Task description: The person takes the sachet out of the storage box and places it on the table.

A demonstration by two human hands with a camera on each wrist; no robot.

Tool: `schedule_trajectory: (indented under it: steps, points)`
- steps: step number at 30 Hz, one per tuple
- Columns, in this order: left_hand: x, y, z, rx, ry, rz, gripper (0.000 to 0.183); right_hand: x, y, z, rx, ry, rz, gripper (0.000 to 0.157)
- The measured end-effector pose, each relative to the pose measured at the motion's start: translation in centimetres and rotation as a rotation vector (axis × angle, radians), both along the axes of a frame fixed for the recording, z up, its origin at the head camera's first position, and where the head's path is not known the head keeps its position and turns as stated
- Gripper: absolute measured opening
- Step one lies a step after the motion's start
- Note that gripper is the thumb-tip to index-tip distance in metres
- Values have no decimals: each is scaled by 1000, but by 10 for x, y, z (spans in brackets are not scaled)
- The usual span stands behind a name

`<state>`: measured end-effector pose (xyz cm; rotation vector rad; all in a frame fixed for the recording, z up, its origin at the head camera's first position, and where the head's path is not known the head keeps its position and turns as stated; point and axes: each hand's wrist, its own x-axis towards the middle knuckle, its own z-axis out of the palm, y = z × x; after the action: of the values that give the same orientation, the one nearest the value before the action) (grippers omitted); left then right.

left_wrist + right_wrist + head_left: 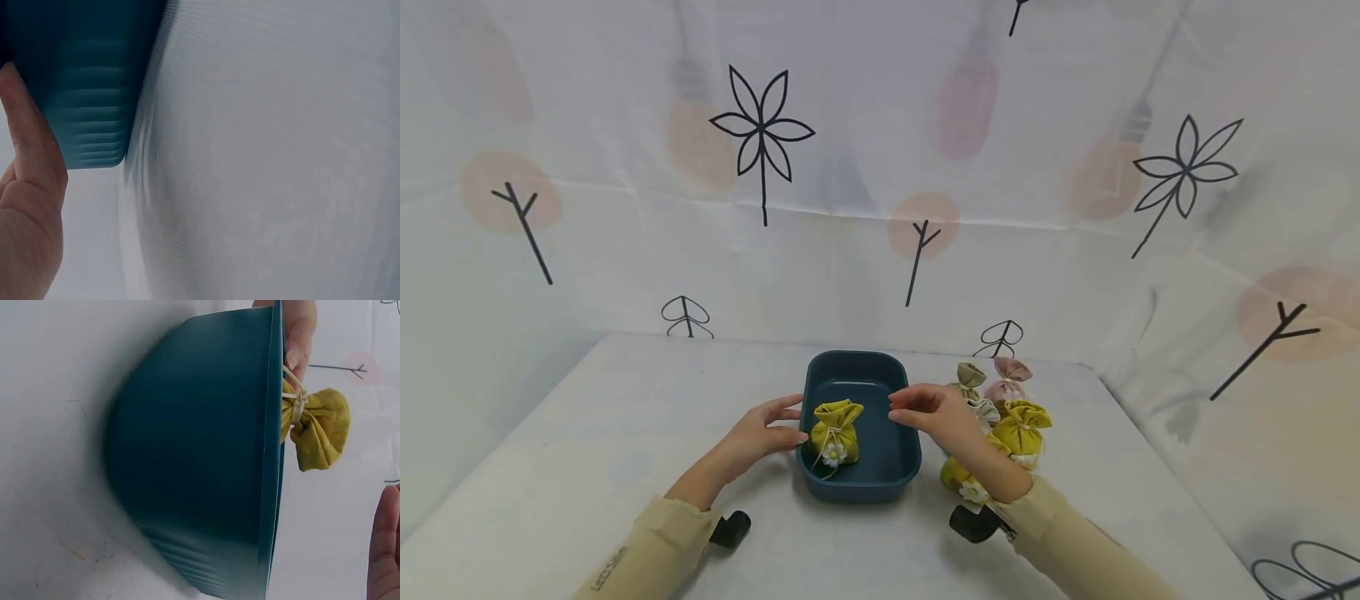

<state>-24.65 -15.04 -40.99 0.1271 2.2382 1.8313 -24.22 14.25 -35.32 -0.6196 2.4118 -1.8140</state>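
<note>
A dark teal plastic bin (883, 442) stands on the table in the head view. Inside it, toward the left, sits a yellow drawstring pouch (833, 442) with a white flower, its gathered top showing above the rim in the right wrist view. My left hand (760, 433) rests against the bin's left side, fingers extended and thumb at the rim. In the left wrist view, part of that hand (28, 162) lies along the ribbed teal wall. Over the right rim hovers my right hand (943, 417), fingers slightly bent, thumb apart from them, nothing between.
Right of the bin is a group of pouches: a pink pouch (1009, 379), an olive one (970, 377), a whitish one (983, 410) and yellow ones (1022, 429), partly behind my right forearm. A patterned white cloth (850, 275) hangs behind the white table (647, 400).
</note>
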Motion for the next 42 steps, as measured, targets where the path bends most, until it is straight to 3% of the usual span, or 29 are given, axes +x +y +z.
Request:
schedule_trajectory:
  steps: [6, 16, 25, 30, 38, 42]
  points:
    - [0, -1, -1, 3, 3, -10, 71, -6, -10, 3, 31, -10, -20, 26]
    - [1, 0, 1, 3, -2, -7, 70, -23, -27, 11, 74, -50, 41, 28]
    - [1, -1, 1, 3, 4, -16, 71, -41, -39, 14, 153, -30, 147, 39]
    - [0, -2, -2, 18, 8, -28, 71, -50, -44, 16, 224, -25, 229, 35]
    - [-1, -2, -3, 27, 18, -35, 70, -58, -51, 14, 262, -96, 415, 39]
    - [0, -1, -2, 14, 17, -29, 69, -60, -54, 12, 309, -97, 446, 34]
